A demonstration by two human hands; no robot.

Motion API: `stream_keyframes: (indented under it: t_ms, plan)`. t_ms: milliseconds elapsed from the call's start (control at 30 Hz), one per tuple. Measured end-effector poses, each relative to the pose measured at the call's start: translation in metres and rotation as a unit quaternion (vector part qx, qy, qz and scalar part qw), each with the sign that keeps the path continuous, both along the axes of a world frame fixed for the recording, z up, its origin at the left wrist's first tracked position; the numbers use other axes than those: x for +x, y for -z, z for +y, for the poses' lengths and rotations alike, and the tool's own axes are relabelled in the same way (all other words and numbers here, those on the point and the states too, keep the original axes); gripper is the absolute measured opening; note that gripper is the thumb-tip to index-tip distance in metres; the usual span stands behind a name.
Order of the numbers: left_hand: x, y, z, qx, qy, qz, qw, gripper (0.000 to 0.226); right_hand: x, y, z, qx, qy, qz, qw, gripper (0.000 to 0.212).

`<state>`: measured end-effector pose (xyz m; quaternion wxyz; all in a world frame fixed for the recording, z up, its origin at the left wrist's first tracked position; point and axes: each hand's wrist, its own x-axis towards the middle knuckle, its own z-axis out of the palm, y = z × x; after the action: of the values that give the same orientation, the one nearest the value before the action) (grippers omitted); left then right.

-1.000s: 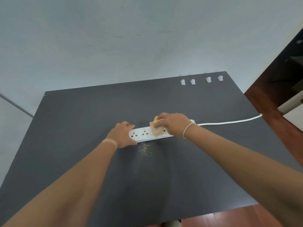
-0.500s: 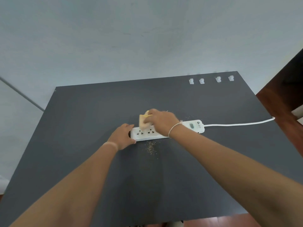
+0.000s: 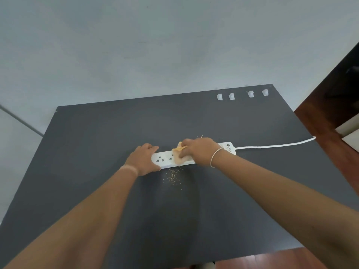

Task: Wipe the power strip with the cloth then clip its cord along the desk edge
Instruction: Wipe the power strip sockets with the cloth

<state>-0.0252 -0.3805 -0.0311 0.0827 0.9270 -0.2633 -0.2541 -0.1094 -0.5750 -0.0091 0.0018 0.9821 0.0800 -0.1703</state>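
Shifted back rightward along the white plastic power strip [image 3: 165, 159]: right hand [image 3: 198, 152], clamped on crumpled yellow cloth [image 3: 179, 155], mid-strip hidden beneath. Left hand [image 3: 143, 159] clasped around strip's left end on the dark grey desk [image 3: 97, 142].

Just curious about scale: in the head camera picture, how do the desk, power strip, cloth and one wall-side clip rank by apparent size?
1. Desk
2. Power strip
3. Cloth, mostly hidden under the right hand, so its rank is unsure
4. Clip, though it is farthest from the camera

Right hand [image 3: 198, 152] and cloth [image 3: 179, 154], seemingly back rightward along the strip [image 3: 165, 159].
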Motion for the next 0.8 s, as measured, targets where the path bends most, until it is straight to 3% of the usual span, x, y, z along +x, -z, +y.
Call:
stream_keyframes:
  t_ms: [133, 200, 300, 467, 633, 700, 800]
  plan:
    - [-0.005, -0.004, -0.021, -0.010, 0.037, -0.005, 0.999, 0.073, -0.010, -0.004, -0.038, -0.032, 0.130, -0.039, 0.990, 0.050]
    - [-0.008, -0.004, -0.031, -0.010, 0.051, -0.001, 0.999, 0.071, -0.014, -0.008, -0.046, -0.030, 0.113, -0.062, 0.991, 0.053]
    - [-0.011, -0.004, -0.046, -0.010, 0.073, 0.005, 0.997, 0.070, -0.025, -0.004, -0.050, -0.034, 0.036, -0.016, 0.999, 0.054]
    - [-0.018, -0.003, -0.069, -0.020, 0.098, 0.001, 0.995, 0.066, -0.035, -0.009, -0.085, -0.014, 0.196, -0.066, 0.978, 0.051]
    - [-0.026, -0.002, -0.094, -0.025, 0.121, -0.003, 0.992, 0.062, -0.042, -0.008, -0.099, -0.002, 0.137, -0.046, 0.989, 0.053]
    - [-0.029, 0.000, -0.101, -0.022, 0.124, 0.000, 0.992, 0.060, -0.048, -0.002, -0.110, -0.050, 0.169, -0.019, 0.984, 0.052]
    - [-0.030, 0.003, -0.104, -0.021, 0.117, 0.003, 0.993, 0.058, -0.054, -0.003, -0.125, -0.063, 0.253, -0.054, 0.964, 0.043]
